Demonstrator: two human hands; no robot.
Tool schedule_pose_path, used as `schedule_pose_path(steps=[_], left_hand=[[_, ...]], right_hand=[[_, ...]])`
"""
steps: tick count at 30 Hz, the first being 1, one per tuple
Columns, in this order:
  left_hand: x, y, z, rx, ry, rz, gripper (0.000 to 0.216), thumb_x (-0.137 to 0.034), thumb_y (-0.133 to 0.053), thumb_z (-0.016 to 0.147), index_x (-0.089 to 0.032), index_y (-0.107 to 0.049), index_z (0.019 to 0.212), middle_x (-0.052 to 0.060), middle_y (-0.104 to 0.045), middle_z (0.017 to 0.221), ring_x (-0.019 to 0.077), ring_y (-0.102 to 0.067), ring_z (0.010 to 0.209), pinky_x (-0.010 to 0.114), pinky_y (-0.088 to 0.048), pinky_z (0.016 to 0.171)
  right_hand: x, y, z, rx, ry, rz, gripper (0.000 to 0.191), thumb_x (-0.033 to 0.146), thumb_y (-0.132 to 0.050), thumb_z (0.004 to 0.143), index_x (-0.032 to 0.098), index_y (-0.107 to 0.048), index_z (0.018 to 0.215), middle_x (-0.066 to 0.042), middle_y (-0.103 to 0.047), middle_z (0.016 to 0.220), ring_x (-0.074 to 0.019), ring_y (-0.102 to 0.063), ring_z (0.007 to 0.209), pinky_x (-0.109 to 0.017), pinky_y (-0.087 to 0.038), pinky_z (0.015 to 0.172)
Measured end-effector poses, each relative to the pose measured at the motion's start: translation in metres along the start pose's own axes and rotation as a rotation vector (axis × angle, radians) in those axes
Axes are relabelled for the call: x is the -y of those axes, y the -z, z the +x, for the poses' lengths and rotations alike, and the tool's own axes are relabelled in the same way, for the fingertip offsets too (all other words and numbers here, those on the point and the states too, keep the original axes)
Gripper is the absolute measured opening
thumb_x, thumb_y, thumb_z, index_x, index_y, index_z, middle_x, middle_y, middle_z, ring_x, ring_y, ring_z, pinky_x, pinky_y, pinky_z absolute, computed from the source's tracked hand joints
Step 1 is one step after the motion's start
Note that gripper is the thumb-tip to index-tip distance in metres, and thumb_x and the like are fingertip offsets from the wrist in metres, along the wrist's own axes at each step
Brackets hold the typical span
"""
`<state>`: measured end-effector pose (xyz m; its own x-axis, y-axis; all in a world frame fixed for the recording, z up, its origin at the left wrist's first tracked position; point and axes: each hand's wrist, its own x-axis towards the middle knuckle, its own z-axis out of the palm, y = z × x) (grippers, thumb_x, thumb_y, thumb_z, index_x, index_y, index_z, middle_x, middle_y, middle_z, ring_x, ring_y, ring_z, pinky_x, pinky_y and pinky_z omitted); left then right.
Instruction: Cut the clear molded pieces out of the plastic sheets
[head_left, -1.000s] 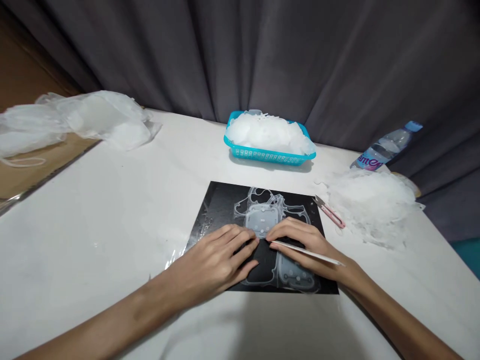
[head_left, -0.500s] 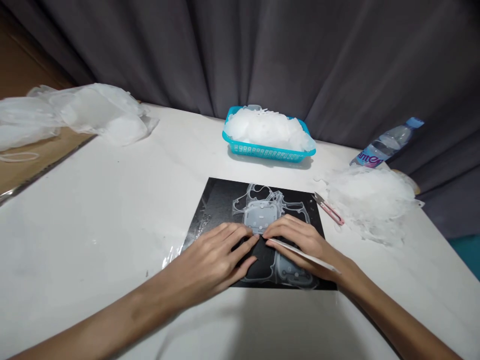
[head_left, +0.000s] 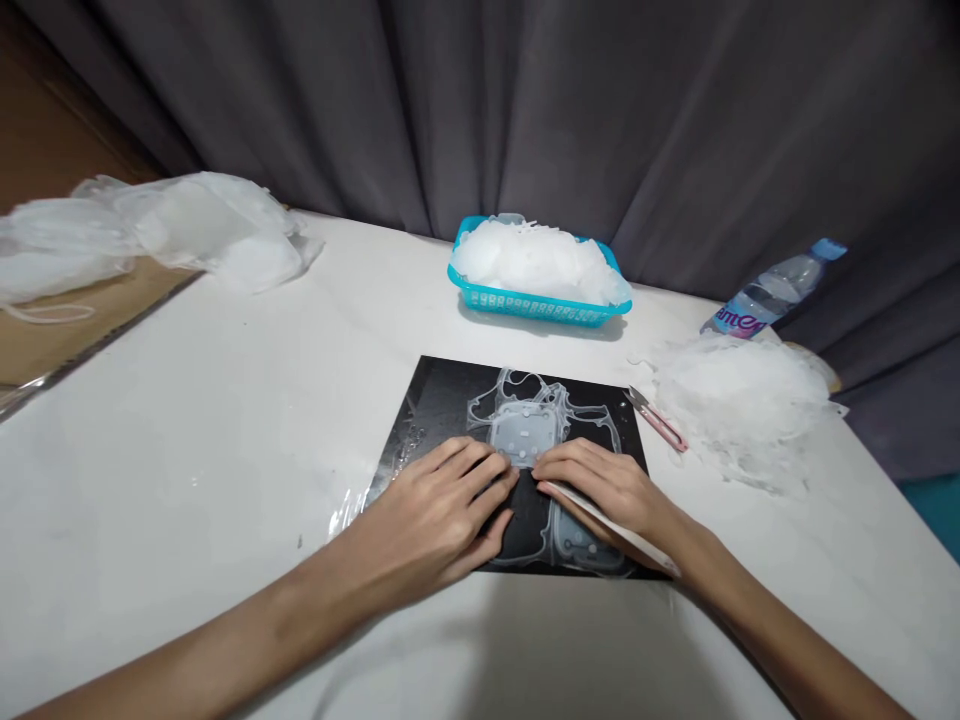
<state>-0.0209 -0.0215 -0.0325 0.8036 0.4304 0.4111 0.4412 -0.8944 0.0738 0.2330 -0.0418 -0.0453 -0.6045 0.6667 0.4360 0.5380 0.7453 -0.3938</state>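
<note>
A black mat (head_left: 442, 405) lies on the white table (head_left: 225, 430) in front of me. A clear plastic sheet of moulded parts (head_left: 525, 430) rests on it. My left hand (head_left: 442, 505) lies flat on the mat, fingers stretched out and pressing the sheet's left side. My right hand (head_left: 600, 485) is closed around a thin white blade-like tool (head_left: 611, 520), its tip at the sheet beside my left fingertips.
A teal basket (head_left: 536, 300) heaped with clear plastic pieces stands behind the mat. A pile of clear scraps (head_left: 742, 400), a small pink cutter (head_left: 658, 418) and a water bottle (head_left: 772, 290) are at right. Plastic bags (head_left: 150, 230) lie at far left. A grey curtain hangs behind.
Both hands stay on the sheet, almost unmoved. The tool in my right hand has tilted lower, closer to my wrist. The view has shifted slightly.
</note>
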Motion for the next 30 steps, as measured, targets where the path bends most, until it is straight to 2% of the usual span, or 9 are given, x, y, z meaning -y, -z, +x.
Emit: schedule_pose_path(steps=[7, 10, 14, 16, 18, 20, 23, 27, 30], left_hand=[[-0.004, 0.003, 0.002, 0.07, 0.044, 0.02, 0.025, -0.019, -0.052, 0.101, -0.012, -0.072, 0.115, 0.011, -0.074, 0.111, 0.0292, -0.065, 0.099, 0.043, -0.049, 0.087], [-0.004, 0.005, 0.002, 0.092, 0.06, -0.004, 0.025, -0.02, -0.052, 0.102, -0.014, -0.071, 0.115, 0.011, -0.073, 0.111, 0.0289, -0.065, 0.1, 0.043, -0.05, 0.089], [-0.003, 0.007, 0.0, 0.098, 0.095, -0.056, 0.027, -0.02, -0.048, 0.103, -0.016, -0.069, 0.119, 0.01, -0.072, 0.113, 0.0275, -0.067, 0.103, 0.043, -0.05, 0.093], [-0.003, 0.008, -0.001, 0.083, 0.18, -0.115, 0.024, -0.022, -0.046, 0.104, -0.017, -0.068, 0.113, 0.009, -0.071, 0.109, 0.0248, -0.068, 0.098, 0.04, -0.051, 0.089], [-0.003, 0.009, -0.001, 0.061, 0.359, -0.164, 0.023, -0.031, -0.046, 0.106, -0.018, -0.065, 0.101, 0.007, -0.069, 0.099, 0.0226, -0.068, 0.085, 0.036, -0.051, 0.076], [-0.003, 0.01, 0.001, 0.074, 0.562, -0.23, 0.034, -0.046, -0.049, 0.105, -0.019, -0.061, 0.089, 0.004, -0.067, 0.088, 0.0218, -0.066, 0.074, 0.034, -0.046, 0.065], [-0.008, 0.009, 0.009, 0.137, 0.78, -0.45, 0.046, -0.062, -0.052, 0.101, -0.02, -0.065, 0.085, 0.001, -0.067, 0.08, 0.0209, -0.064, 0.072, 0.032, -0.042, 0.064], [-0.013, 0.002, 0.016, 0.061, 0.893, -0.811, 0.039, -0.058, -0.057, 0.1, -0.024, -0.076, 0.095, -0.001, -0.073, 0.088, 0.0188, -0.063, 0.079, 0.029, -0.042, 0.07], [-0.013, -0.004, 0.017, -0.02, 0.911, -0.981, 0.036, -0.054, -0.062, 0.098, -0.023, -0.078, 0.091, -0.001, -0.074, 0.088, 0.0185, -0.062, 0.082, 0.028, -0.041, 0.072]], right_hand=[[0.001, -0.006, 0.002, -0.008, 0.032, -0.122, 0.018, 0.022, -0.053, 0.107, 0.016, -0.068, 0.115, -0.01, -0.075, 0.111, -0.0184, -0.071, 0.099, -0.029, -0.059, 0.085], [0.004, -0.006, 0.002, -0.004, 0.05, -0.172, 0.018, 0.018, -0.053, 0.106, 0.015, -0.066, 0.119, -0.012, -0.074, 0.118, -0.0203, -0.071, 0.104, -0.031, -0.06, 0.087], [0.01, -0.004, 0.002, 0.072, 0.128, -0.285, 0.027, 0.009, -0.046, 0.106, 0.012, -0.063, 0.126, -0.017, -0.071, 0.128, -0.025, -0.069, 0.115, -0.037, -0.061, 0.091], [0.012, -0.004, 0.002, 0.079, 0.171, -0.329, 0.028, 0.007, -0.044, 0.105, 0.01, -0.064, 0.125, -0.019, -0.072, 0.128, -0.0267, -0.069, 0.116, -0.039, -0.062, 0.093], [0.013, -0.005, 0.002, 0.036, 0.177, -0.327, 0.026, 0.006, -0.046, 0.104, 0.009, -0.063, 0.123, -0.02, -0.073, 0.126, -0.0269, -0.069, 0.115, -0.04, -0.062, 0.095], [0.013, -0.008, 0.002, -0.041, 0.13, -0.265, 0.022, 0.005, -0.052, 0.102, 0.01, -0.063, 0.121, -0.018, -0.074, 0.123, -0.0263, -0.07, 0.115, -0.039, -0.062, 0.095], [0.013, -0.012, 0.004, -0.164, 0.052, -0.143, 0.02, 0.005, -0.057, 0.1, 0.012, -0.062, 0.117, -0.017, -0.075, 0.119, -0.0251, -0.071, 0.111, -0.038, -0.062, 0.09], [0.019, -0.013, 0.007, -0.247, 0.036, -0.102, 0.023, 0.002, -0.059, 0.097, 0.011, -0.061, 0.117, -0.019, -0.075, 0.113, -0.0261, -0.072, 0.108, -0.039, -0.062, 0.087], [0.022, -0.015, 0.007, -0.249, 0.027, -0.094, 0.026, 0.001, -0.061, 0.095, 0.011, -0.061, 0.118, -0.019, -0.074, 0.114, -0.0269, -0.071, 0.109, -0.039, -0.062, 0.088]])
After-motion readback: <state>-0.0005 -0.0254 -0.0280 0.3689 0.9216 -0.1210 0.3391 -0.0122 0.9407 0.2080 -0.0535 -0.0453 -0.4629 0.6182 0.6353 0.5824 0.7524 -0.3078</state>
